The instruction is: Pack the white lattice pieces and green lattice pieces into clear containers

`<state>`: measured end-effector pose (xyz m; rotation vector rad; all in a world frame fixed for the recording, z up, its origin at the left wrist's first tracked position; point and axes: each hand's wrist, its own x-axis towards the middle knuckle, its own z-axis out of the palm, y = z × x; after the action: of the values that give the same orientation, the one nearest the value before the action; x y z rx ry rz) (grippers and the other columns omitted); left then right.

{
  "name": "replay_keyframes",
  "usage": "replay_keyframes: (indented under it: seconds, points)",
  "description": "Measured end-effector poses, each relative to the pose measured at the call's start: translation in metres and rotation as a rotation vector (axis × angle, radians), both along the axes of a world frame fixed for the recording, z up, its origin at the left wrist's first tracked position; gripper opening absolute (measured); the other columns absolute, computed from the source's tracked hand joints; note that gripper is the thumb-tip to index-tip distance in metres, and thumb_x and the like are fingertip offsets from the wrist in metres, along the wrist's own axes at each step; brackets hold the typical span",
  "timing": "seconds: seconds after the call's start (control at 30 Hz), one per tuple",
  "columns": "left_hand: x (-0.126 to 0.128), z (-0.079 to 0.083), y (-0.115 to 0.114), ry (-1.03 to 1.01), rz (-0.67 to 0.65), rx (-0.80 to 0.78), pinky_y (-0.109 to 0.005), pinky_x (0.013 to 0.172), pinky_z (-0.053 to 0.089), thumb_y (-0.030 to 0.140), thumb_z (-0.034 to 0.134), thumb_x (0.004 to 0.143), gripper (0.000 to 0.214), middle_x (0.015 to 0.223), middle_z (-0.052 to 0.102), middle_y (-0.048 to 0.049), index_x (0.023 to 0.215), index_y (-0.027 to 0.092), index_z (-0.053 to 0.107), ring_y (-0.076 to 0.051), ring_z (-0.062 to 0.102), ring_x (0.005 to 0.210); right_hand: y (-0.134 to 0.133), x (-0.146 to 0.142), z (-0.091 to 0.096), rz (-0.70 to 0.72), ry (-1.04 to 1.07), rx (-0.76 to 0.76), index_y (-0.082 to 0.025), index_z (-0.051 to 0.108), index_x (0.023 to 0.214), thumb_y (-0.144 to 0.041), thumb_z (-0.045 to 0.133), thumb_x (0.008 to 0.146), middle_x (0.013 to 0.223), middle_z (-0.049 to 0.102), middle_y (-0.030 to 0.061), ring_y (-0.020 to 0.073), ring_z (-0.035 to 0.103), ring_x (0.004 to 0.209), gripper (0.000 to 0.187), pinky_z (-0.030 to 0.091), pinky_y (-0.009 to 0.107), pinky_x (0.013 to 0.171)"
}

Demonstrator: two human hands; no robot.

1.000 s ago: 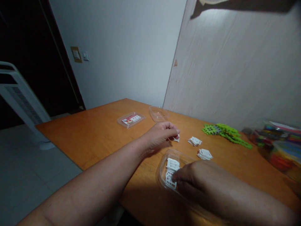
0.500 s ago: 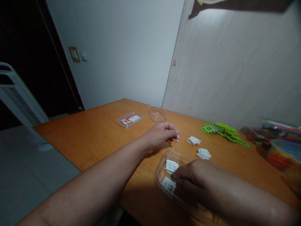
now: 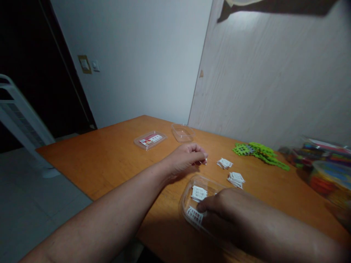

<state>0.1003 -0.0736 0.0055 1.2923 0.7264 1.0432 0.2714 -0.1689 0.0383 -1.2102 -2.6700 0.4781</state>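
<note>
My left hand (image 3: 189, 156) is closed in a pinch, a small white piece (image 3: 205, 161) peeking out at its fingertips just above the table. My right hand (image 3: 223, 206) reaches into a clear plastic container (image 3: 183, 199), its fingers bent and partly hidden. One fingertip meets a white window-like grid piece (image 3: 194, 215) at the container's near side. Behind that lies a stack of similar white pieces (image 3: 199, 193). Two loose piles of white pieces, a farther one (image 3: 225, 163) and a nearer one (image 3: 236, 179), rest on the table beyond the container.
Farther back on the wooden table (image 3: 109, 153) are a clear lid with a printed label (image 3: 150, 140) and another clear container (image 3: 183, 133). Green interlocking pieces (image 3: 263, 153) lie by the wall. At the right edge stand tubs of colourful items (image 3: 326, 179).
The right fingers have shifted slightly left over the near grid piece, which now shows its openings more plainly. My left hand keeps its pinch almost unmoved. The view has shifted a little.
</note>
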Motion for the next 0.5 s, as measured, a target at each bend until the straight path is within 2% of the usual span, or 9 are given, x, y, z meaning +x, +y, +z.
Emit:
replay_keyframes:
  seconds: [0.1,0.27,0.37,0.5]
  points:
    - [0.0,0.001,-0.001,0.003,0.011,-0.004,-0.026,0.067,0.037,0.03,0.072,0.075,0.021,0.075,0.062,-0.0026,0.079,0.015,0.058,-0.01,0.051,0.066,0.009,0.012,0.009,-0.045,-0.031,-0.06,-0.025,0.07,0.074,-0.016,0.052,0.087,0.06,0.066,-0.0026,0.0111,0.054,0.052,0.024,0.038,0.022,0.05]
    - [0.0,0.004,-0.002,0.003,0.022,-0.01,-0.025,0.066,0.037,0.03,0.074,0.074,0.022,0.076,0.063,-0.0032,0.079,0.015,0.058,-0.01,0.051,0.066,0.046,0.057,0.024,-0.246,-0.002,0.104,-0.022,0.068,0.087,-0.027,0.05,0.089,0.068,0.065,0.0,0.0151,0.057,0.06,0.019,0.037,0.025,0.054]
    - [0.0,0.005,-0.002,0.009,0.02,-0.028,-0.025,0.065,0.037,0.03,0.074,0.074,0.023,0.075,0.063,-0.0032,0.078,0.015,0.058,-0.01,0.051,0.065,0.07,0.088,0.019,-0.391,-0.077,0.158,-0.021,0.071,0.093,-0.03,0.054,0.086,0.063,0.061,-0.0004,0.0146,0.053,0.055,0.02,0.032,0.026,0.049]
    - [0.0,0.003,0.0,0.013,0.006,-0.023,-0.025,0.064,0.037,0.029,0.073,0.076,0.021,0.076,0.063,-0.0032,0.079,0.015,0.058,-0.01,0.051,0.065,0.085,0.106,0.004,-0.365,-0.116,0.071,-0.02,0.073,0.101,-0.03,0.061,0.082,0.075,0.069,0.0025,0.0152,0.058,0.061,0.025,0.038,0.026,0.054]
